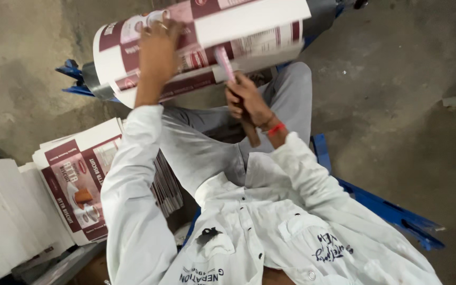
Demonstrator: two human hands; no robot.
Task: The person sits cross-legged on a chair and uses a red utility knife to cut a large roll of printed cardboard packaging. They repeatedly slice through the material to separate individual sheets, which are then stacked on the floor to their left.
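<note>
My left hand (pixel 158 48) presses flat on a curved bundle of printed maroon-and-white carton sheets (pixel 249 24), holding it up in front of me. My right hand (pixel 246 100) grips a tool with a brown wooden handle (pixel 250 133). The tool's pink end (pixel 222 60) touches the underside of the bundle. A red band is on my right wrist. I sit with my grey-trousered knee (pixel 291 89) under the bundle.
A stack of flat printed cartons (pixel 77 182) lies at my left, with plain white stacks (pixel 3 216) beside it. A blue metal frame (pixel 391 214) runs under me to the right. Bare concrete floor (pixel 397 79) surrounds the spot.
</note>
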